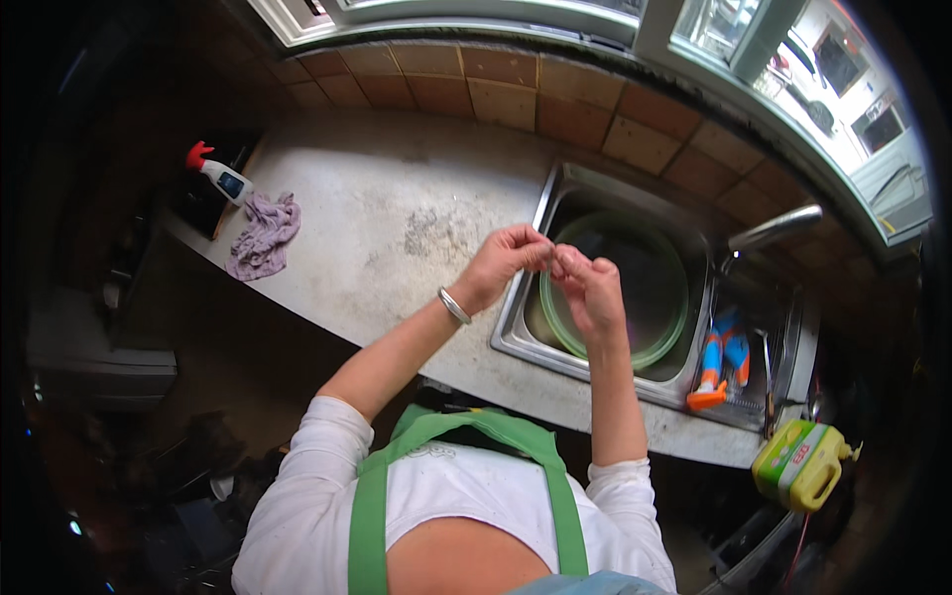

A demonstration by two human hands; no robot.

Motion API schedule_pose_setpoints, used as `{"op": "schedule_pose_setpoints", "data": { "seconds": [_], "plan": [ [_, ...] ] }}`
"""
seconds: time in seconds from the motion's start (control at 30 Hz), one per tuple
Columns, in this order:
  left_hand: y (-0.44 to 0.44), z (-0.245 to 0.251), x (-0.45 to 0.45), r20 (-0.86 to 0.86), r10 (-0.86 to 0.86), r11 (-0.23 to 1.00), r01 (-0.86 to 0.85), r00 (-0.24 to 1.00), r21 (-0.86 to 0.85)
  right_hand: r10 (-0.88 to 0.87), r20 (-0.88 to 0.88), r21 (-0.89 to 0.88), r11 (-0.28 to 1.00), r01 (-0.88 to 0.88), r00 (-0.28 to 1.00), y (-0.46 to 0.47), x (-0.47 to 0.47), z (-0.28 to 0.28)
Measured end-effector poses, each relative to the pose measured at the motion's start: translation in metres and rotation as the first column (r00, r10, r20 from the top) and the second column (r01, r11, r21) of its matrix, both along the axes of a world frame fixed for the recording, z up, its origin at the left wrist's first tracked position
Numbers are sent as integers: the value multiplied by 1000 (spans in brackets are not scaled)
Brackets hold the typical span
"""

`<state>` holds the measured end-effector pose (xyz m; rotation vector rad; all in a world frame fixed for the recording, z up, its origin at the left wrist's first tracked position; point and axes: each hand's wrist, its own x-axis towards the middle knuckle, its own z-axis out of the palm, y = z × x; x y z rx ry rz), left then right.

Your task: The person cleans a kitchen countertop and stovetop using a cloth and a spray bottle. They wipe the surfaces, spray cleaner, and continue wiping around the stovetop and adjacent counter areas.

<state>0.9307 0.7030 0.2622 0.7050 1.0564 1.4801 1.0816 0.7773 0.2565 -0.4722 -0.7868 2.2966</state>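
My left hand (500, 266), with a silver bangle (454, 306) at the wrist, is raised at the left edge of a steel sink (513, 316). Its fingertips are pinched and meet those of my right hand (592, 288). The right fingers are curled, above the sink's left side. Any small thing between the fingertips is too tiny to make out. Below the hands, a round green basin (552, 316) sits in the sink, partly hidden by my right hand and forearm. Its inside looks dark.
A faucet (777, 227) rises behind the sink. Blue-and-orange spray heads (712, 361) lie on the right section. A yellow-green jug (797, 465) stands at the right. On the stained worktop (349, 178) are a crumpled purple cloth (266, 234) and a red-topped spray bottle (224, 181).
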Motion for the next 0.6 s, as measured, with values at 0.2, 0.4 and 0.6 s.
{"op": "schedule_pose_setpoints", "data": {
  "seconds": [0.2,0.4,0.6],
  "plan": [
    [0,16,0,-20,-1,999,0,1000,-41,36,-44,-139,989,-42,998,8,7,-4],
    [-1,19,2,-301,-12,998,-7,953,-60,23,129,-91,996,-11,991,7,8,-8],
    [-1,18,-1,-499,-127,986,54,857,-157,-228,464,497,867,-39,856,-3,3,0]
  ]
}}
